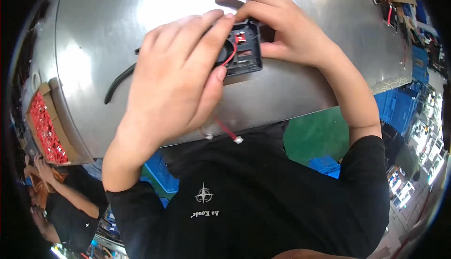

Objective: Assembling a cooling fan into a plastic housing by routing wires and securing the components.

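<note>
A black plastic housing (256,57) is in both my hands above the metal table, its inner side facing up. Inside it are a small red part (240,37), a red wire (233,54) and a round black part partly under my fingers. My left hand (176,68) lies over the housing's left side, thumb at its near edge, hiding much of it. From the right, my right hand (286,26) grips it with the thumb against the side and fingers at the far edge. Below my left hand hangs a red lead with a white connector (238,140).
A black curved piece (118,84) sticks out left of my left hand. At the table's left edge stands a cardboard box (58,118) of red parts. Another person's hands (44,170) are at lower left. Blue crates (397,106) stand beyond the right edge.
</note>
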The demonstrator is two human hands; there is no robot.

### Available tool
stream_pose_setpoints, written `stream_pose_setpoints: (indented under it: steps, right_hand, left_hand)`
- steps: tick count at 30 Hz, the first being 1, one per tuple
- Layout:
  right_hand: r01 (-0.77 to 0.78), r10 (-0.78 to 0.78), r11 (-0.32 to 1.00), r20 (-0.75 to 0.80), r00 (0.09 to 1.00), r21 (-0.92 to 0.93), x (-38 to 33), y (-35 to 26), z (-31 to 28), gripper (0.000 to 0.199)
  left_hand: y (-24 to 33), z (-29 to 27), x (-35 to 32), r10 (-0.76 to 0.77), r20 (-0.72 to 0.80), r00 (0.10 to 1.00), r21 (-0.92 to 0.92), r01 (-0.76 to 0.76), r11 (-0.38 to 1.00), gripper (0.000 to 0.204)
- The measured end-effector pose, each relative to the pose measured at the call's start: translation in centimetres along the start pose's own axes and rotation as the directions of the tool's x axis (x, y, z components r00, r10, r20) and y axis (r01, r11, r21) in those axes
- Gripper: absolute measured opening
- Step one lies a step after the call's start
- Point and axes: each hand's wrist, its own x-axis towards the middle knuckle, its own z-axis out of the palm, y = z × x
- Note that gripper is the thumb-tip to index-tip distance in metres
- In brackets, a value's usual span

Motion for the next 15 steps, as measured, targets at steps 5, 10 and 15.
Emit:
stream_pose_setpoints:
  steps: [5, 10, 15]
  right_hand:
    - [-0.314, 0.275, 0.919, 0.183, 0.944, 0.239, 2.3, -1.7, -2.0, 0.038]
    - [-0.358, 0.319, 0.908, 0.195, 0.927, 0.217, 1.3, -1.6, -2.0, 0.025]
    - [-0.440, 0.352, 0.859, 0.321, 0.879, 0.262, 1.2, -1.8, -2.8, 0.031]
  left_hand:
    - [-0.7, 0.5, -0.3, 0.037, -0.015, 0.999, 0.026, -0.036, 0.999, 0.068]
    - [-1.5, 0.6, -0.3, 0.088, -0.111, 0.990, -0.001, -0.089, 0.996, 0.056]
    - [-2.0, 4.0, -0.2, 0.126, -0.280, 0.952, 0.019, -0.125, 0.992, 0.031]
